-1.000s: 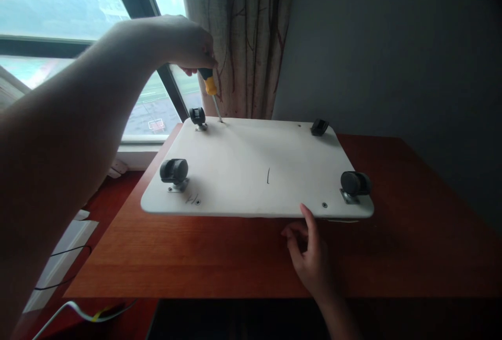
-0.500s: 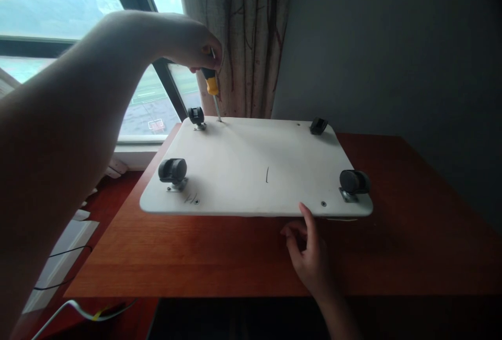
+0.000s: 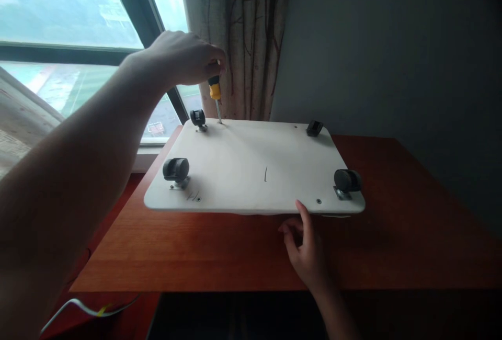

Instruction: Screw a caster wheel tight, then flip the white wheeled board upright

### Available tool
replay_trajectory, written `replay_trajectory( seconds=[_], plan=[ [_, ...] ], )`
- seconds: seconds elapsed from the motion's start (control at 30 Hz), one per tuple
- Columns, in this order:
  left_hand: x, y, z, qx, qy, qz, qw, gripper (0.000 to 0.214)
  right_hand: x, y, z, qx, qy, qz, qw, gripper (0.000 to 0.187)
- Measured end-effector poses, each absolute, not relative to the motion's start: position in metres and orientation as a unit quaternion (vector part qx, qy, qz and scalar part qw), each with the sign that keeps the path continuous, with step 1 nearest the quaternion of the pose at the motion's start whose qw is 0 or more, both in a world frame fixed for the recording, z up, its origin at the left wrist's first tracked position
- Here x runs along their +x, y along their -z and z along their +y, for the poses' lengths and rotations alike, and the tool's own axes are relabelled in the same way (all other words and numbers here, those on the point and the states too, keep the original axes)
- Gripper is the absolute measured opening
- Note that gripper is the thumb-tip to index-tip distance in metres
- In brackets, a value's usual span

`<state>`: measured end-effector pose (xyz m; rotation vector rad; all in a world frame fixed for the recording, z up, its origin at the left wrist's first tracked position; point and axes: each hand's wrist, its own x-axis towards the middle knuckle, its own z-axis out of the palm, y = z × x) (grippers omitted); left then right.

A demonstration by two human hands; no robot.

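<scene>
White board flat on red-brown tabletop, far edge close to curtain and grey wall; wide bare tabletop to the right and in front, left edge near window. Board rounded at corners, pale, short dark pen mark mid-surface; four black casters: near left, far left, far right, near right.

Left hand raised over far left corner, arm stretched forward, fingers closed around top of yellow-and-black screwdriver; shaft near upright, tip on board just beside far-left caster.

Right hand low on tabletop, index finger extended and touching board's near edge, other fingers loosely curled, holding nothing.
</scene>
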<state>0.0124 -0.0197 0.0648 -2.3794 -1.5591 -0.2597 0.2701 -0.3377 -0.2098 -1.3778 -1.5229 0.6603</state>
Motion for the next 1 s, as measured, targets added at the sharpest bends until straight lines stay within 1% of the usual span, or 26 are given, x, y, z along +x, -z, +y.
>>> replay_trajectory(
  seconds=[0.07,0.17,0.27,0.33,0.4,0.47,0.6,0.67,0.73,0.87,1.0],
  plan=[
    [0.014,-0.069,-0.036,-0.823,0.143,-0.532,0.142,0.038,0.27,0.21,-0.338,-0.563,-0.268,-0.623,0.472,0.066],
    [0.013,-0.074,-0.071,-0.802,0.274,-0.512,0.135,0.051,0.269,0.21,-0.338,-0.561,-0.265,-0.626,0.472,0.066],
    [0.013,-0.066,-0.113,-0.779,0.409,-0.473,0.04,0.056,0.27,0.209,-0.338,-0.559,-0.258,-0.627,0.477,0.065],
    [0.017,-0.049,-0.142,-0.765,0.478,-0.424,-0.077,0.049,0.27,0.208,-0.341,-0.557,-0.245,-0.623,0.492,0.063],
    [0.026,-0.024,-0.174,-0.756,0.514,-0.345,-0.212,0.037,0.268,0.206,-0.347,-0.555,-0.239,-0.615,0.507,0.059],
    [0.041,0.008,-0.208,-0.729,0.512,-0.301,-0.34,0.031,0.263,0.203,-0.355,-0.552,-0.257,-0.606,0.512,0.053],
    [0.081,0.075,-0.267,-0.6,0.475,-0.287,-0.576,0.027,0.252,0.199,-0.374,-0.529,-0.336,-0.575,0.526,0.042],
    [0.099,0.102,-0.29,-0.547,0.451,-0.289,-0.644,0.028,0.247,0.199,-0.38,-0.521,-0.357,-0.547,0.549,0.036],
    [0.112,0.122,-0.309,-0.535,0.439,-0.304,-0.654,0.028,0.244,0.202,-0.384,-0.541,-0.355,-0.503,0.572,0.033],
    [0.122,0.144,-0.335,-0.562,0.428,-0.336,-0.623,0.028,0.244,0.209,-0.387,-0.603,-0.334,-0.414,0.594,0.04],
    [0.114,0.148,-0.343,-0.723,0.297,-0.337,-0.525,0.031,0.256,0.201,-0.386,-0.609,-0.301,-0.338,0.652,0.038]
  ],
)
